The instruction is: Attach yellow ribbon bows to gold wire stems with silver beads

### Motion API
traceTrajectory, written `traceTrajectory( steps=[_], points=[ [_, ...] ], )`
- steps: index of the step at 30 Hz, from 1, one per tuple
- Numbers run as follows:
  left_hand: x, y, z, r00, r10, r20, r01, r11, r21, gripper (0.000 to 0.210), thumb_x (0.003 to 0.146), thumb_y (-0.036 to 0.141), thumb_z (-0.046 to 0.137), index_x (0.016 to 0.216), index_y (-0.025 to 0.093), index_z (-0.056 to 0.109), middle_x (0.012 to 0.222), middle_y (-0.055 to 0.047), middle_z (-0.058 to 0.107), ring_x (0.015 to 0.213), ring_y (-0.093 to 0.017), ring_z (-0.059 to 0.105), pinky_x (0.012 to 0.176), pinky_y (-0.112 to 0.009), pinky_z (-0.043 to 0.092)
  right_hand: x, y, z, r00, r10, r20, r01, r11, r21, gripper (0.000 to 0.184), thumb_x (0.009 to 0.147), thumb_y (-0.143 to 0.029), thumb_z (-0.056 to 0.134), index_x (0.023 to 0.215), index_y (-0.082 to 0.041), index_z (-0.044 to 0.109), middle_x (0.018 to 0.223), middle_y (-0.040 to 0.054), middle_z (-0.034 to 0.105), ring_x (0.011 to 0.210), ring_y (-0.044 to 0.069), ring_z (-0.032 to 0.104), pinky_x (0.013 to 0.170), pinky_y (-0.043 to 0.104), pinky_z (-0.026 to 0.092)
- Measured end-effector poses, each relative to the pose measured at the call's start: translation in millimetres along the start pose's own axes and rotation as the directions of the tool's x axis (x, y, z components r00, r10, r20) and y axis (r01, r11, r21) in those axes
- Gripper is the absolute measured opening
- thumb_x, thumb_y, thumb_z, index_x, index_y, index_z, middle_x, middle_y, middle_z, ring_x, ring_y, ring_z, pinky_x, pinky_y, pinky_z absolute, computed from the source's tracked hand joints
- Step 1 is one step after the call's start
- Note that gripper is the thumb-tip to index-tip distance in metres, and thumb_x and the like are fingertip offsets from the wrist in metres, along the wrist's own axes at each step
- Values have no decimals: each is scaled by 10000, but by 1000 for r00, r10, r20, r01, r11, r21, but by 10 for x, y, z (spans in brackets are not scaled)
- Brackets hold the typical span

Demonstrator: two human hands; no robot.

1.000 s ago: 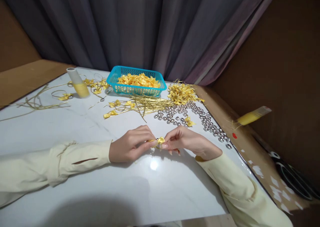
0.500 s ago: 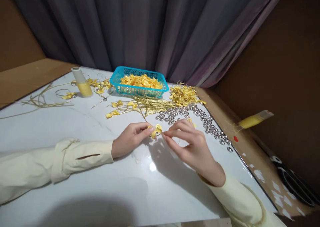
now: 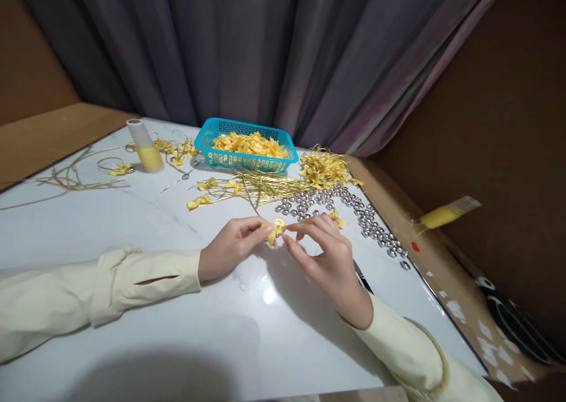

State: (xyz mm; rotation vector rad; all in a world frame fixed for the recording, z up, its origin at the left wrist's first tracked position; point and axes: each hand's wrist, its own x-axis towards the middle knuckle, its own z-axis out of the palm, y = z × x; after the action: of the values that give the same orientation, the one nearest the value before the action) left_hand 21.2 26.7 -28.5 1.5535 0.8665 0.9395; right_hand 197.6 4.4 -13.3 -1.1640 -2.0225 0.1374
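My left hand (image 3: 234,243) pinches a small yellow fabric flower (image 3: 277,226) between thumb and fingers, above the white tabletop. A silver bead appears to sit at the flower's middle. My right hand (image 3: 325,251) has its thumb and index fingertips closed at the flower's right edge; the other fingers are curled. Whether a fine thread lies between those tips is too small to tell. Partly behind my right hand lies another yellow flower piece (image 3: 338,218). Silver beads (image 3: 312,198) are scattered just beyond the hand.
A blue basket (image 3: 246,161) of yellow petals stands at the back. Gold wire stems (image 3: 274,187) and a heap of yellow flowers (image 3: 325,169) lie nearby. A yellow thread spool (image 3: 150,156) stands left; another spool (image 3: 446,213) and black-handled scissors (image 3: 515,319) are right.
My right hand has shifted slightly left, its fingertips now against the flower's edge. A black tool has come into view beside my right wrist. My left hand has hardly moved.
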Motion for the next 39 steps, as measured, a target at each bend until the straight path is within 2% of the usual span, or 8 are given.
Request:
traceTrajectory(
  steps=[5,9,16,19,23,26,33,39],
  points=[
    [-4,-28,3,999,39,6,-39,990,134,275,878,323,458,708,145,581,703,-11,550,709,-150,496,676,-267,380,59,-10,-12,963,236,132,-260,942,210,45,764,-193,631,800,-190,659,680,2,578,702,162,544,685,302,417],
    [-6,-58,-1,995,99,20,-101,964,245,282,882,318,442,734,141,604,727,-26,561,716,-160,509,679,-282,375,128,-14,-42,821,435,370,-555,759,339,110,711,-262,686,771,-174,659,661,-18,544,626,125,501,605,257,394],
    [-33,-83,-7,989,144,18,-143,945,294,278,886,292,437,770,124,626,716,-32,556,700,-155,512,646,-270,381,159,-45,-38,745,423,515,-628,705,330,182,675,-314,724,695,-169,616,608,-41,508,566,101,438,564,237,363],
    [-35,-81,-10,988,151,15,-149,943,297,276,887,288,439,751,130,619,708,-27,548,693,-151,508,642,-268,378,138,-44,-28,780,398,483,-581,748,321,186,711,-275,692,652,-175,547,603,-44,497,570,104,443,570,238,362],
    [-24,-71,-4,989,145,-3,-138,948,286,264,889,282,448,734,139,607,715,-22,553,704,-147,511,650,-260,377,84,0,-2,925,295,239,-352,902,249,161,723,-232,693,704,-186,540,676,-18,539,662,138,493,645,267,375],
    [-21,-65,5,991,136,3,-132,951,279,273,897,277,442,748,137,623,732,-26,572,724,-149,522,672,-261,383,54,27,16,974,178,142,-201,964,173,138,748,-264,693,776,-191,579,705,0,573,726,169,533,684,292,388],
    [-27,-76,-2,990,134,30,-137,950,280,267,902,279,441,792,146,645,757,-30,591,742,-156,538,682,-267,396,43,38,38,967,191,168,-222,957,189,124,781,-289,669,750,-190,601,704,13,606,723,174,552,682,298,400],
    [-26,-85,-6,989,143,30,-145,942,302,266,900,285,437,799,141,637,758,-36,593,736,-158,532,669,-270,399,84,2,-10,896,294,332,-391,876,281,96,795,-233,618,720,-181,590,698,-1,567,693,146,521,662,273,394]
  ],
)
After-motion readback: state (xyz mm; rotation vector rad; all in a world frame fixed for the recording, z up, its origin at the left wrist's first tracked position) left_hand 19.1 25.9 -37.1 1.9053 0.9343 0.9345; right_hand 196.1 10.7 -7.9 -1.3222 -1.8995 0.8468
